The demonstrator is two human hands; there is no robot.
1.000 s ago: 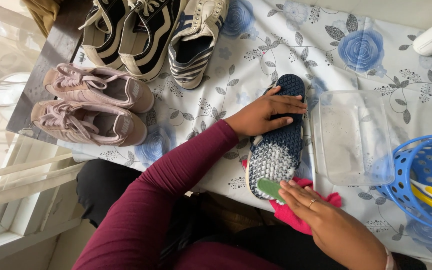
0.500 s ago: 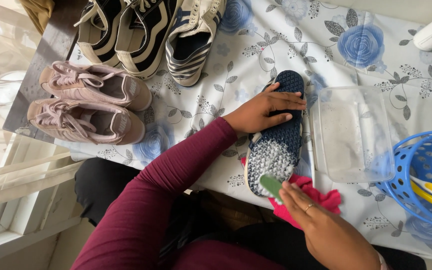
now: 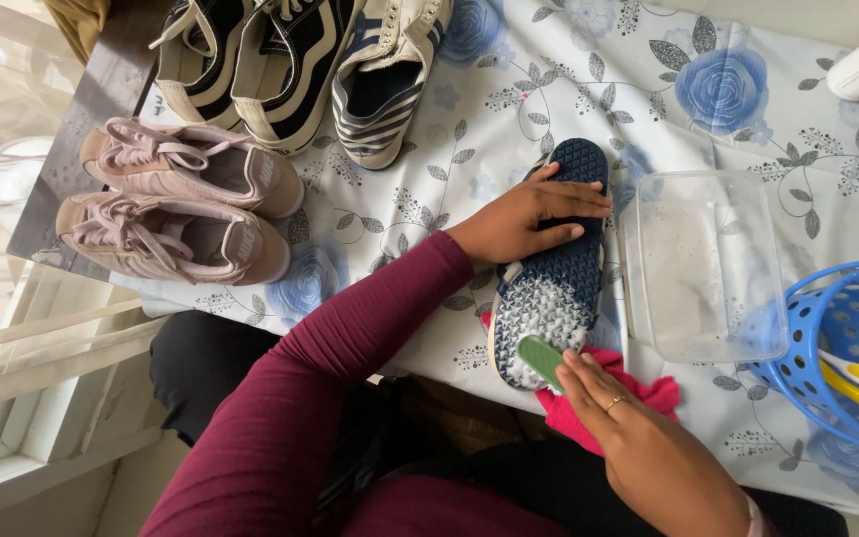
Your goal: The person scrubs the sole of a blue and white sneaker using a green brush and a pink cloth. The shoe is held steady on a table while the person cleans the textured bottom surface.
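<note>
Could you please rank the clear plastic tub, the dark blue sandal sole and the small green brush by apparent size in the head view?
1. Clear rectangular plastic tub and dark blue sandal sole: too alike to rank.
2. Small green brush, held in the right hand: clearly smallest.

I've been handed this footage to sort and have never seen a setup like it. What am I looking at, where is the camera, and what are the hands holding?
No machine here: a person wears a camera on the head, looking down at their own hands. The left hand presses a dark blue sandal, sole up, onto a flowered tablecloth. The right hand holds a small green brush against the sandal's soapy end. A pink cloth lies underneath. Nearby sit a clear plastic tub, a blue basket, pink sneakers and striped sneakers.
</note>
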